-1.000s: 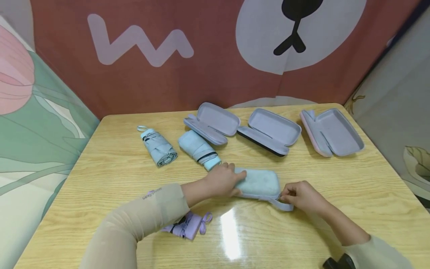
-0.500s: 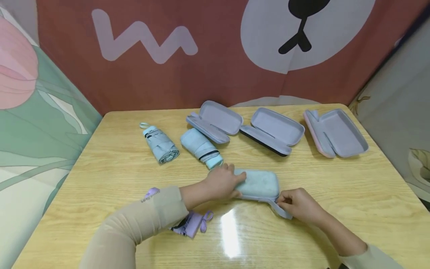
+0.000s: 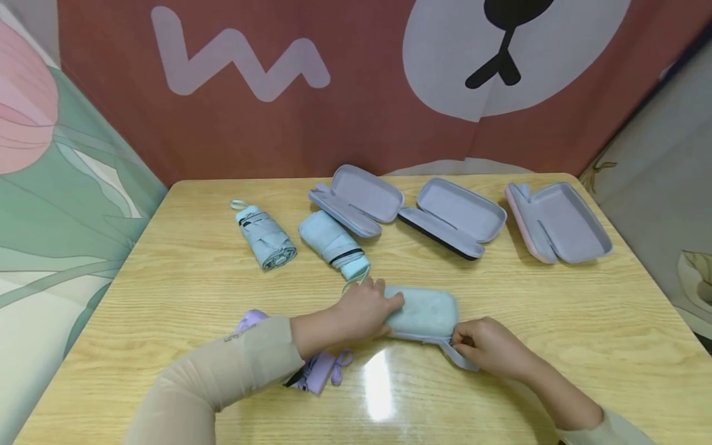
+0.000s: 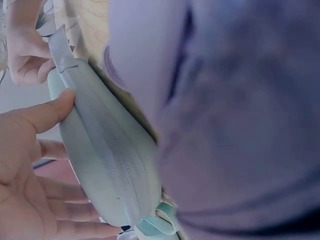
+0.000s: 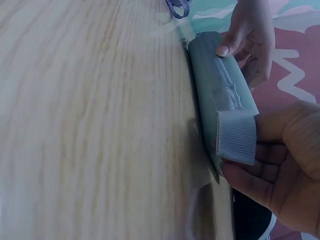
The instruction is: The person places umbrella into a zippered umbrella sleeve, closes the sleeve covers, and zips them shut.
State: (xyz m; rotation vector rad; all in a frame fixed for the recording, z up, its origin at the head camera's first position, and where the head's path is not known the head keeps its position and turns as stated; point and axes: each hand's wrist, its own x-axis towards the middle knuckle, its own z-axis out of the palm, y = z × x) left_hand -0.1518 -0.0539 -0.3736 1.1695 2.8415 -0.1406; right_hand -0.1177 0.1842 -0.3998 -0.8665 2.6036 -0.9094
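Observation:
A mint-green zip case lies on the table with its lid down. My left hand grips its left end; in the left wrist view the thumb presses the zip side and the fingers reach behind. At the front right corner my right hand pinches the case's edge by the grey strap. What exactly sits between those fingertips is hidden. In the right wrist view the strap hangs beside the right thumb. A pale-blue folded umbrella lies just beyond the left hand, its loop near the fingers.
Three grey-lined cases lie unfolded along the back: one left, one with a black edge, one pink-edged. Another pale-blue umbrella is at left. My left sleeve partly covers a purple umbrella on the wooden table.
My right hand has moved slightly left and toward me along the case's right corner, and the strap now points more toward me. The left hand keeps its hold.

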